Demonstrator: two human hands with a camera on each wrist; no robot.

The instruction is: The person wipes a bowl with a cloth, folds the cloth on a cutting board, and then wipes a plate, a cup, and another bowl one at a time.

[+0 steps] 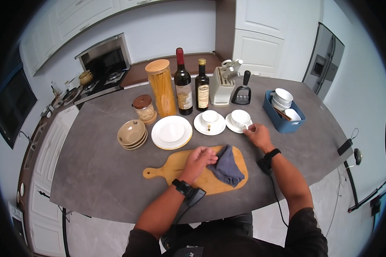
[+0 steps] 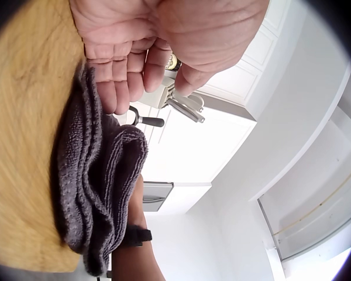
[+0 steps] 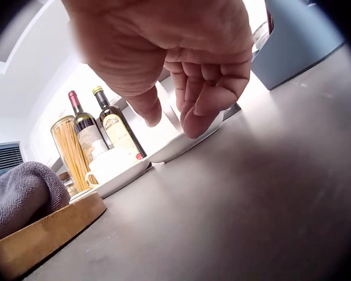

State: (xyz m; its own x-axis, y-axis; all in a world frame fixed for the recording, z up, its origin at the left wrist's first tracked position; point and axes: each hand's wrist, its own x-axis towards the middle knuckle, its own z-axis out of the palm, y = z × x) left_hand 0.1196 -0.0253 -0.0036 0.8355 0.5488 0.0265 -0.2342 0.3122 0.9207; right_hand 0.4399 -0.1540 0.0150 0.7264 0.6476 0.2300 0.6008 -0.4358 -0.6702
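Observation:
On the wooden cutting board (image 1: 176,171) lies a folded grey cloth (image 1: 228,169), also close in the left wrist view (image 2: 99,181). My left hand (image 1: 197,162) is palm-inward over the board, fingers loosely extended at the cloth's edge, holding nothing; contact is unclear. My right hand (image 1: 259,137) has thumb and fingers at the handle side of the right white cup (image 1: 240,118), which stands on its saucer (image 1: 230,127). In the right wrist view, the curled fingers (image 3: 199,120) and thumb flank an overexposed white part of it. A second cup (image 1: 209,118) stands on another saucer (image 1: 218,128).
Left of the cups are stacked white plates (image 1: 171,130), brown bowls (image 1: 131,132) and a brown-lidded jar (image 1: 145,109). Behind stand a pasta jar (image 1: 161,90), two bottles, a knife block (image 1: 221,90) and a spatula (image 1: 242,94). A blue basket (image 1: 287,125) with bowls is at right.

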